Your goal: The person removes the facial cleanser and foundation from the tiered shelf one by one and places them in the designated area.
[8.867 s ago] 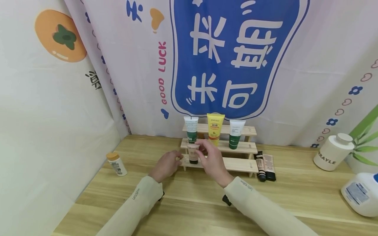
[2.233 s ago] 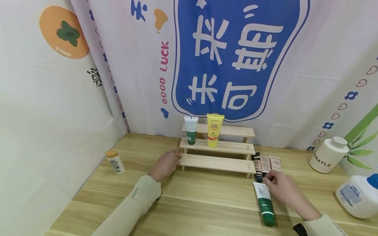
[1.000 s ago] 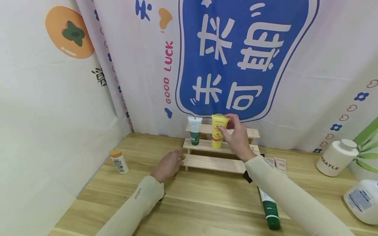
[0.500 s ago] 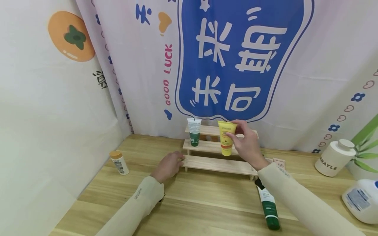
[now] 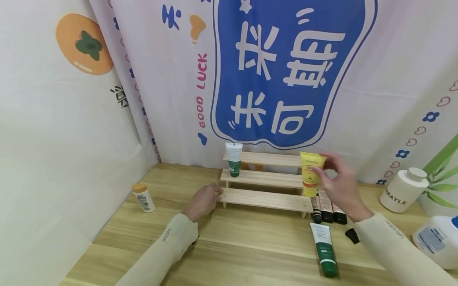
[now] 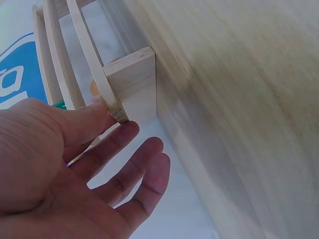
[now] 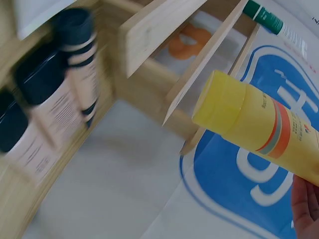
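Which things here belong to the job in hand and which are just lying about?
Likely in the job:
yellow tube, in the right hand
rack, held by the left hand
upright green tube
laid-down green tube
three black-capped tubes

Seemingly just lying about:
orange-capped bottle
white jar
blue-capped bottle
plant

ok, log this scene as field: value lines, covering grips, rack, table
left grip: thumb and index finger pinching the left end of the rack's bottom tier
right grip: holding yellow tube, cap down, near the rack's right end
rack: wooden, three tiers
on rack: one green-and-white tube, upright, middle tier, left
table, right: three black-capped tubes, side by side; another green-and-white tube, lying nearer
table, left: orange-capped bottle, upright
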`<action>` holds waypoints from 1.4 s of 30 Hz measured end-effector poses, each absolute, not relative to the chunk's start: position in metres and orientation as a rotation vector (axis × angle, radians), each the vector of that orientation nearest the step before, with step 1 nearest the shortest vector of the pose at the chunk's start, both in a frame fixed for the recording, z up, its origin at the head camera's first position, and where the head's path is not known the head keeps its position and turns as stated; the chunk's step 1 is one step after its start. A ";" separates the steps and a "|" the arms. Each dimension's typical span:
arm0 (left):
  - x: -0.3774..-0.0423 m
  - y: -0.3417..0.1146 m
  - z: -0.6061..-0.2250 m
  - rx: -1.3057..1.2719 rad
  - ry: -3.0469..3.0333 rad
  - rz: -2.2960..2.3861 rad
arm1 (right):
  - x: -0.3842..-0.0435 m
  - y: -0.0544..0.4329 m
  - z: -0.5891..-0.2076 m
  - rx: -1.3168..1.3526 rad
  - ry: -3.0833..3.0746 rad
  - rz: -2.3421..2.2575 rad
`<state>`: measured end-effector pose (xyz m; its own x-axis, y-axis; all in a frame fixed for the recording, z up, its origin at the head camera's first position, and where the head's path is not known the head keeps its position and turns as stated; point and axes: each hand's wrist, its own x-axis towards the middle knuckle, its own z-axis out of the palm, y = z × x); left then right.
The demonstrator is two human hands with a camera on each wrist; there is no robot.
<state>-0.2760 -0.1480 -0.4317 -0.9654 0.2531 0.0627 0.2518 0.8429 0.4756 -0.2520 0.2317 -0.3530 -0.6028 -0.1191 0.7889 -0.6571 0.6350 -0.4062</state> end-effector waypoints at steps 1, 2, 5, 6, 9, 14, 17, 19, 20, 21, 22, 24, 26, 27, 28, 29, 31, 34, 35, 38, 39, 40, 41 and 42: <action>-0.276 -0.148 -0.432 0.412 3.014 0.776 | -0.249 0.238 -0.353 0.585 -2.106 0.892; -0.276 -0.147 -0.432 0.408 3.016 0.772 | -0.246 0.244 -0.353 0.565 -2.113 0.873; -0.276 -0.147 -0.431 0.408 3.015 0.772 | -0.235 0.259 -0.355 0.512 -2.141 0.814; -0.275 -0.147 -0.430 0.409 3.016 0.773 | -0.230 0.264 -0.357 0.502 -2.154 0.792; -0.274 -0.147 -0.429 0.407 3.015 0.781 | -0.217 0.273 -0.365 0.494 -2.212 0.739; -0.274 -0.148 -0.429 0.403 3.020 0.767 | -0.196 0.286 -0.378 0.511 -2.339 0.712; -0.274 -0.147 -0.429 0.409 3.028 0.758 | -0.184 0.293 -0.384 0.464 -2.467 0.732; -0.275 -0.147 -0.430 0.404 3.030 0.755 | -0.179 0.297 -0.387 0.392 -2.585 0.743; -0.275 -0.147 -0.430 0.411 3.032 0.751 | -0.177 0.299 -0.389 0.351 -2.650 0.748; -0.275 -0.147 -0.430 0.408 3.031 0.749 | -0.176 0.301 -0.391 0.311 -2.712 0.754; -0.275 -0.147 -0.430 0.408 3.030 0.750 | -0.175 0.302 -0.393 0.278 -2.769 0.759; -0.275 -0.147 -0.430 0.415 3.029 0.751 | -0.174 0.304 -0.397 0.237 -2.867 0.777; -0.275 -0.147 -0.429 0.421 3.027 0.759 | -0.175 0.306 -0.402 0.238 -2.935 0.799; -0.275 -0.147 -0.429 0.417 3.026 0.763 | -0.176 0.306 -0.404 0.237 -2.961 0.815; -0.275 -0.147 -0.429 0.414 3.023 0.765 | -0.177 0.306 -0.406 0.234 -2.984 0.837; -0.274 -0.147 -0.429 0.410 3.019 0.766 | -0.178 0.306 -0.408 0.237 -3.003 0.855; -0.274 -0.148 -0.429 0.419 3.016 0.772 | -0.180 0.307 -0.413 0.244 -3.034 0.880; -0.275 -0.148 -0.429 0.428 3.015 0.780 | -0.183 0.309 -0.421 0.227 -3.075 0.897; -0.275 -0.149 -0.430 0.433 3.016 0.784 | -0.184 0.310 -0.424 0.225 -3.085 0.897; -0.275 -0.148 -0.430 0.426 3.016 0.798 | -0.187 0.312 -0.430 0.203 -3.115 0.887; -0.275 -0.148 -0.430 0.423 3.016 0.800 | -0.188 0.312 -0.431 0.188 -3.127 0.879; -0.275 -0.148 -0.430 0.422 3.015 0.803 | -0.189 0.313 -0.433 0.170 -3.139 0.878; -0.276 -0.148 -0.430 0.419 3.014 0.804 | -0.190 0.313 -0.434 0.153 -3.154 0.871; -0.276 -0.148 -0.430 0.411 3.012 0.803 | -0.190 0.313 -0.435 0.129 -3.170 0.874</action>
<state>-0.2756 -0.1484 -0.4303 -0.9658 0.2498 0.0695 0.2512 0.8355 0.4888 -0.1905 0.3135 -0.4347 -0.9858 -0.1144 -0.1225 -0.0355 0.8568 -0.5144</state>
